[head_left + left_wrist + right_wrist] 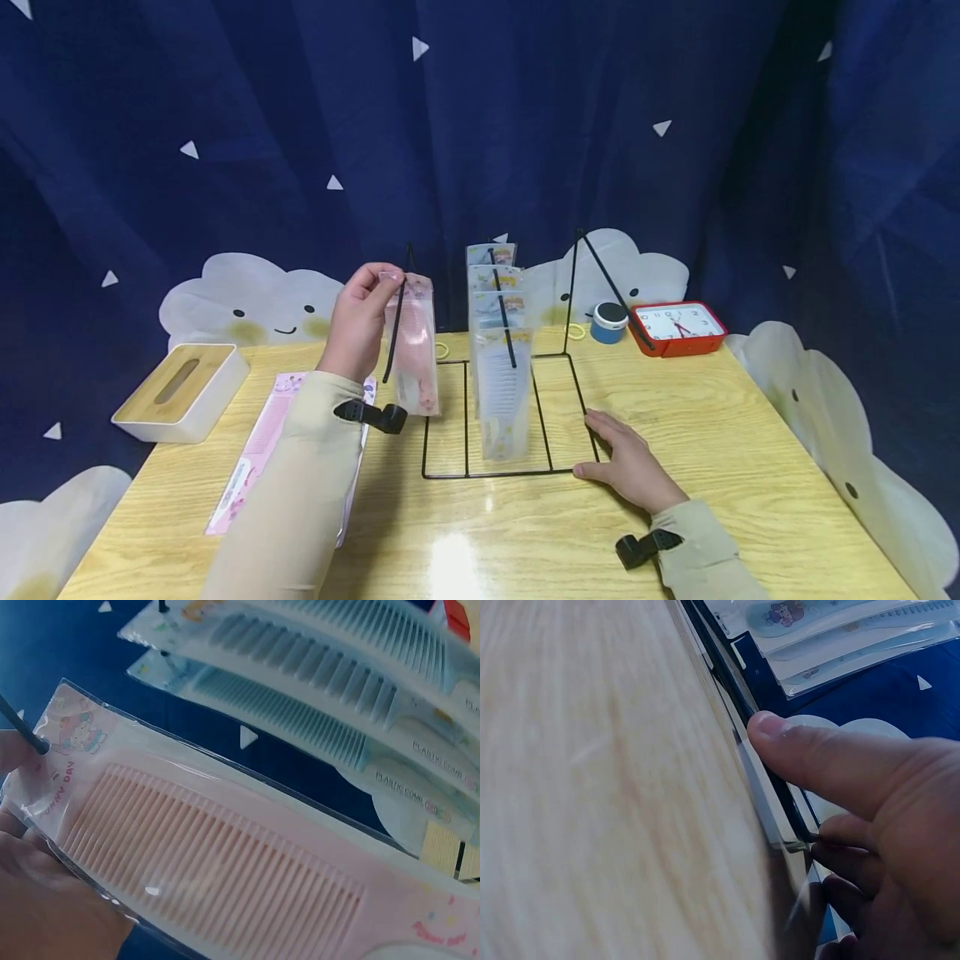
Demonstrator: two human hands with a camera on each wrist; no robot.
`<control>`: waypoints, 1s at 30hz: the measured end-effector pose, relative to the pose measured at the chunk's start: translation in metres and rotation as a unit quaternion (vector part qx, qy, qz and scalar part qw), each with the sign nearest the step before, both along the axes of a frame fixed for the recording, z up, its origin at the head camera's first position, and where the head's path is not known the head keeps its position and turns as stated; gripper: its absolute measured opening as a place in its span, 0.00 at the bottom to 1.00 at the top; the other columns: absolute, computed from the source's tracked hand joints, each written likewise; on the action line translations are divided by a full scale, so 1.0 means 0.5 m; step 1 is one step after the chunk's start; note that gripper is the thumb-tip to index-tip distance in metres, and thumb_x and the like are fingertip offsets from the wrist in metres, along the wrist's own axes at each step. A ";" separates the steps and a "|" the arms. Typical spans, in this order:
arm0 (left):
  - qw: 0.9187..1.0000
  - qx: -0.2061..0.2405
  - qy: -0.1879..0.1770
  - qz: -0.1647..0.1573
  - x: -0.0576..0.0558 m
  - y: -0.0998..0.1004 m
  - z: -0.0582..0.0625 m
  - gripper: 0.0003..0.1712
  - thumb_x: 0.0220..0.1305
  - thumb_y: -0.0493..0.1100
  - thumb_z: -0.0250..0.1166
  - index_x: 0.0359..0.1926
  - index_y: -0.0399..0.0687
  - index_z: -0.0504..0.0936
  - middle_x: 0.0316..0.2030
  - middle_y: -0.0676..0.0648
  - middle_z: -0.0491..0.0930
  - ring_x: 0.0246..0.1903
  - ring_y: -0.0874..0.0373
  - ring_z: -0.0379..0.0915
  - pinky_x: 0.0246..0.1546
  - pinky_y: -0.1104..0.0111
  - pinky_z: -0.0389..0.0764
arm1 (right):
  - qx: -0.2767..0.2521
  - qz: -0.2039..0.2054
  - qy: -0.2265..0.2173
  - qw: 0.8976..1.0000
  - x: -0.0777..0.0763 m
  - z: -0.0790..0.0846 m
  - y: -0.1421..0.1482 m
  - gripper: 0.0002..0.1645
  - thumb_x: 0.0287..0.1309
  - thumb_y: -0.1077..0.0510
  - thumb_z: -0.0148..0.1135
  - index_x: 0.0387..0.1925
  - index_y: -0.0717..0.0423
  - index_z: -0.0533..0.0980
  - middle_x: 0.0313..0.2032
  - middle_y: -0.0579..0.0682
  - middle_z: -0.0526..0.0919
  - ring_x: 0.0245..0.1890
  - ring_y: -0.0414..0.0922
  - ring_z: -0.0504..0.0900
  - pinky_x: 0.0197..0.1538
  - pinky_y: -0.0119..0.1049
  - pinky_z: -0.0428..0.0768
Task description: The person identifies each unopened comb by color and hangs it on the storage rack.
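Observation:
My left hand (358, 317) pinches the top of a pink comb in a clear packet (416, 350). In the left wrist view, a black hook (22, 724) passes through the hole at the packet's top corner. This hook belongs to a black wire display rack (510, 474) on the table. From its middle hook hang several packaged pale-blue combs (504, 392), one behind another. At the front right corner of the rack's base, my right hand (630, 462) rests with thumb and fingers spread, touching the wire.
Another pink packaged comb (258, 446) lies on the table (750, 475), partly under my left forearm. A tissue box with a wooden lid (150, 387) stands at the left. Behind the rack's right side are a blue round speaker (608, 325) and a red clock (686, 343).

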State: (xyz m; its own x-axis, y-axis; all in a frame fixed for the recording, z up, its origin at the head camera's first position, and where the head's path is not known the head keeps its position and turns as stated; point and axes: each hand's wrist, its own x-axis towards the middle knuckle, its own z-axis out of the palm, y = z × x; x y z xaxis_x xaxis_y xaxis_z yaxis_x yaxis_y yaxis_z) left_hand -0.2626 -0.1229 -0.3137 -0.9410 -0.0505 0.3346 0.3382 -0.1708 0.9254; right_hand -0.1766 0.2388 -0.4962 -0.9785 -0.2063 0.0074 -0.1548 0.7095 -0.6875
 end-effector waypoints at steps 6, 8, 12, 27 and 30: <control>0.998 -0.045 -0.015 0.036 -0.035 0.000 0.008 0.09 0.73 0.40 0.60 0.46 0.37 0.78 0.40 0.52 0.75 0.47 0.59 0.69 0.52 0.67 0.69 | 0.005 0.001 -0.003 1.000 -0.001 -0.001 0.000 0.55 0.52 0.42 0.76 0.74 0.62 0.62 0.74 0.61 0.60 0.74 0.64 0.55 0.68 0.65 0.58; 0.997 -0.061 -0.024 0.049 -0.046 -0.001 0.011 0.08 0.73 0.42 0.60 0.45 0.41 0.79 0.40 0.52 0.75 0.48 0.58 0.69 0.52 0.66 0.69 | 0.005 0.001 -0.006 1.000 -0.002 -0.002 -0.001 0.55 0.52 0.42 0.75 0.74 0.62 0.62 0.74 0.60 0.60 0.74 0.64 0.54 0.68 0.65 0.58; 0.995 -0.070 -0.033 0.067 -0.066 -0.004 0.013 0.09 0.73 0.44 0.61 0.45 0.43 0.80 0.40 0.53 0.76 0.48 0.59 0.69 0.52 0.65 0.69 | 0.004 0.006 -0.005 1.000 -0.002 -0.002 -0.004 0.55 0.53 0.42 0.75 0.74 0.62 0.61 0.75 0.60 0.60 0.74 0.64 0.54 0.68 0.66 0.57; 0.989 -0.122 -0.038 0.074 -0.085 -0.035 0.004 0.08 0.72 0.49 0.62 0.45 0.52 0.79 0.40 0.55 0.78 0.42 0.62 0.72 0.44 0.66 0.71 | 0.006 0.006 0.003 1.000 -0.001 0.001 -0.001 0.55 0.52 0.40 0.75 0.74 0.61 0.62 0.74 0.60 0.60 0.74 0.65 0.55 0.67 0.67 0.58; 0.987 -0.134 -0.049 0.075 -0.082 -0.054 -0.018 0.09 0.73 0.49 0.61 0.47 0.50 0.78 0.42 0.53 0.79 0.44 0.60 0.75 0.46 0.63 0.71 | 0.006 0.003 0.008 1.000 -0.001 -0.001 0.001 0.55 0.52 0.41 0.75 0.74 0.61 0.62 0.74 0.60 0.61 0.74 0.64 0.55 0.68 0.67 0.58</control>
